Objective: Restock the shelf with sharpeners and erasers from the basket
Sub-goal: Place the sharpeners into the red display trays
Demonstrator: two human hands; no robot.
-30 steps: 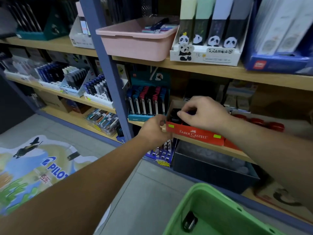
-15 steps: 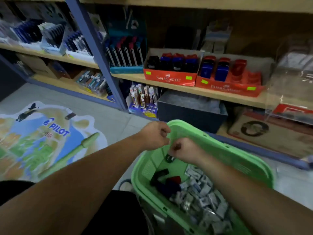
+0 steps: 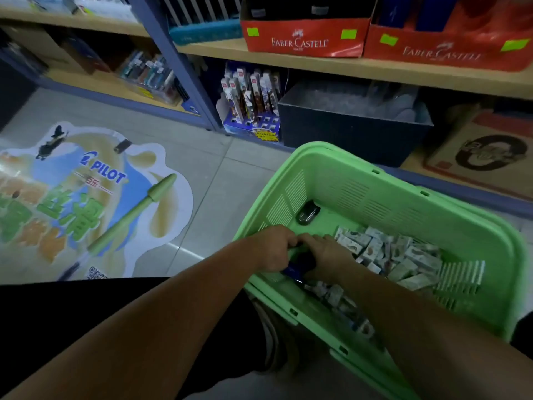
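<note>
Tiled floor [image 3: 219, 174] flanks basket [image 3: 389, 203] — left hand [image 3: 271, 249], right hand [image 3: 327, 255] meet inside.

Left hand [image 3: 271, 249] and right hand [image 3: 327, 254] curled, touching.

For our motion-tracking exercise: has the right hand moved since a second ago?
Yes. The right hand left the red Faber-Castell box and dropped into the green basket.

Dim, soft, motion-blurred; wide-angle bending at edges.
</note>
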